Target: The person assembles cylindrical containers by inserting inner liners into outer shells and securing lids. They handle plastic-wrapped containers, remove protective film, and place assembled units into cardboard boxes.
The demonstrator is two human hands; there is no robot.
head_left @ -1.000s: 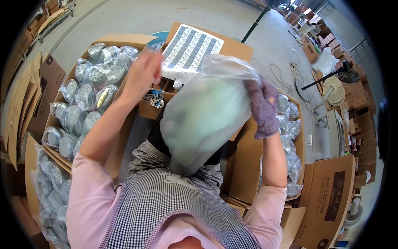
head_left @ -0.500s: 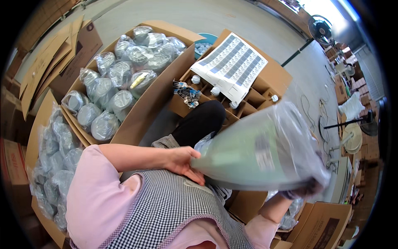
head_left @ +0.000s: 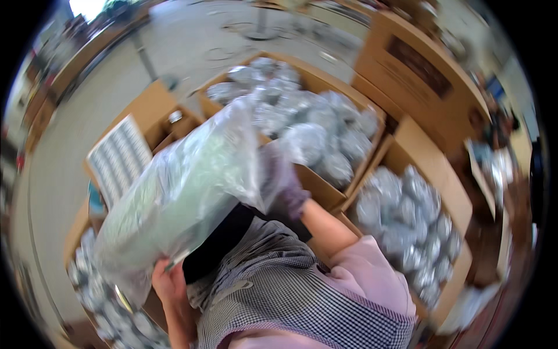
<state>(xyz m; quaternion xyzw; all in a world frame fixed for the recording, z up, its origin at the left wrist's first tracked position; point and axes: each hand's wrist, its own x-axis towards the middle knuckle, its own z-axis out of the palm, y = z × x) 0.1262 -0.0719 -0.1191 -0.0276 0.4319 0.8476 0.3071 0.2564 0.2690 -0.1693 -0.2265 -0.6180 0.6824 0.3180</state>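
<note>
A large pale green bottle lies tilted across my lap inside a clear plastic bag. The loose film covers it from end to end, so its neck and base are hard to make out. My left hand is closed at the bag's lower edge, with fingertips pinching the film near the bottle. My right hand, in a purple glove, is against the bag's other end. Motion blurs its fingers, and whether they grip the film does not show.
Cardboard boxes of bagged bottles stand ahead, to the right and at lower left. A printed label sheet lies on a divided carton holding a bottle with a white cap. A tall flat carton stands at far right.
My view and body have swung right. The bag, earlier over the bottle's base end, now covers all of it. My left hand has moved from the neck to the bag's edge.
</note>
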